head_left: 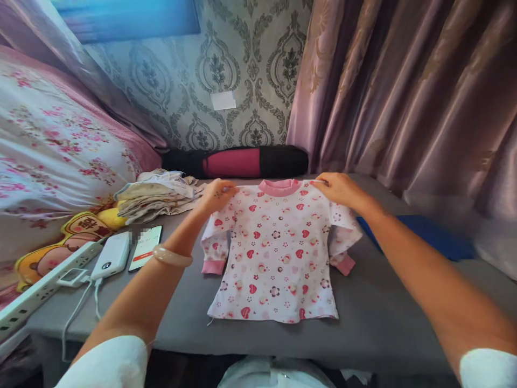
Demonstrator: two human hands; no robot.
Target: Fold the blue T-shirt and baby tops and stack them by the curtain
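A small long-sleeved shirt (278, 253), white with red hearts and flowers, lies spread on the grey surface. Its collar (278, 187) and cuffs are pink, and the collar end points away from me. My left hand (220, 195) pinches the shirt at its left shoulder. At the opposite shoulder, my right hand (333, 188) grips the fabric between thumb and fingers. Both sleeves hang outward and down beside the body of the shirt, and the hem lies towards me.
Left of the shirt are a pile of folded clothes (157, 196), a phone (146, 248), a white power bank (111, 256) with cables and a power strip (48, 280). A black and pink roll (234, 163) lies along the wall. Something flat and blue (420, 237) lies at the right.
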